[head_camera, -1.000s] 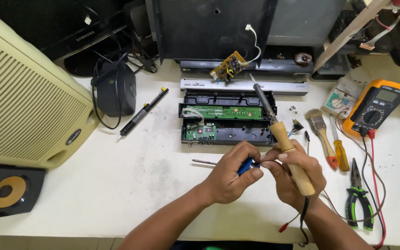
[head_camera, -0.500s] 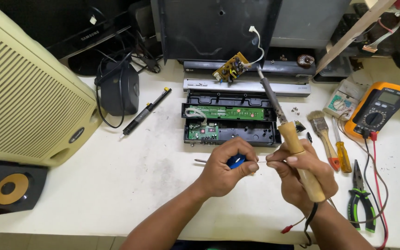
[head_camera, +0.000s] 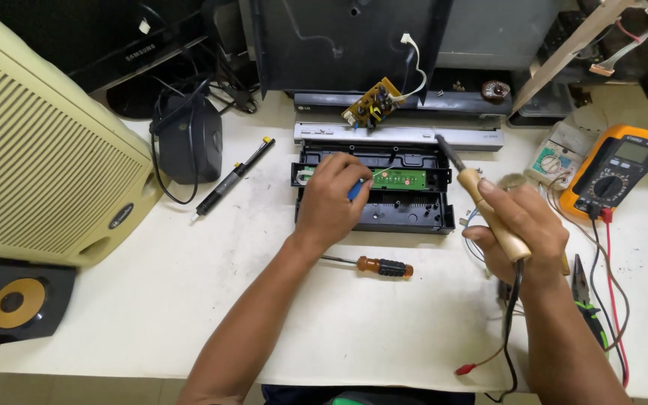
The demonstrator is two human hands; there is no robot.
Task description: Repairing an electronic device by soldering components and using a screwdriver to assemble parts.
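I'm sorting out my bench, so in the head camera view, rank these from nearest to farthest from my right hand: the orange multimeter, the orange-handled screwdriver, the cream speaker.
From the right hand, which holds the soldering iron:
1. Orange multimeter, just to its right, toward the back edge.
2. Orange-handled screwdriver, to its left, lying in front of the black chassis.
3. Cream speaker, far left of the table.

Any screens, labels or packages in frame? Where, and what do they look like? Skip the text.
Multimeter: far right on the table, orange and black body, grey rectangular screen, round dial.
Monitor: top left behind the table, black, screen dark.
Speaker badge: small dark oval on the cream grille, left.
Small meter or packet: left of the multimeter, pale with a round face; too unclear to identify.
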